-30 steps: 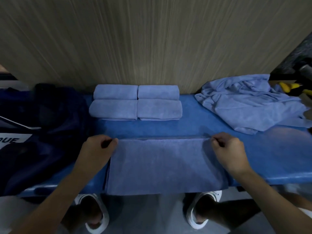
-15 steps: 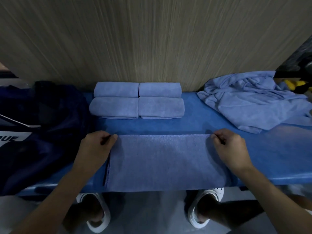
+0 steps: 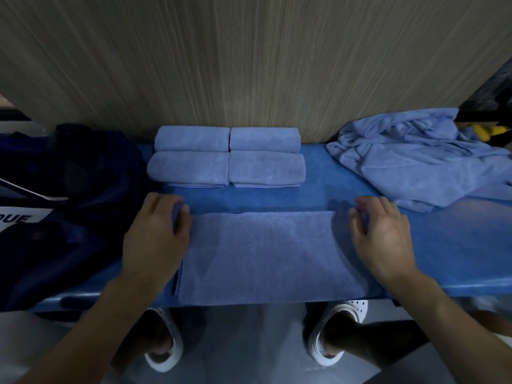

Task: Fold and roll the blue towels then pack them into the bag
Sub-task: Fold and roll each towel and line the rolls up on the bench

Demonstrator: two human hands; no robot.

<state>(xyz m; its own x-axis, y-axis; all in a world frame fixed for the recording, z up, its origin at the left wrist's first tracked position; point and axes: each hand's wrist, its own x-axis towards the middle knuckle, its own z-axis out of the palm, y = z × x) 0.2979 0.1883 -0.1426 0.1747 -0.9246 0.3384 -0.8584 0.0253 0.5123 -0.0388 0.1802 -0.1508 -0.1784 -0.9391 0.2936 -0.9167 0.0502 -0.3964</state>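
Wood-grain wall panel [image 3: 249, 65] behind a blue bench [image 3: 457, 245]. Far left on the bench: dark navy bag [image 3: 69, 217], mouth hard to read in the shadow. Four rolled towels [image 3: 225, 157] sit in a 2x2 block against the wall, touching each other. Front centre: folded towel [image 3: 257, 256] lying flat, near edge draped just over the bench lip. Left hand [image 3: 155, 239] rests on its left end, fingers spread and loose, pinching nothing. Right hand [image 3: 382, 239] does likewise at the right end, palm down, fingers open. Far right: heap of unfolded towels [image 3: 415, 162].

Handling, my read: microfibre-type cloth, light, limp, grippy against itself and unlikely to slide much on the bench. Take it at the two far corners or along one short end, keep tension even or the roll will cone. Risk: layers creeping apart at the draped edge.
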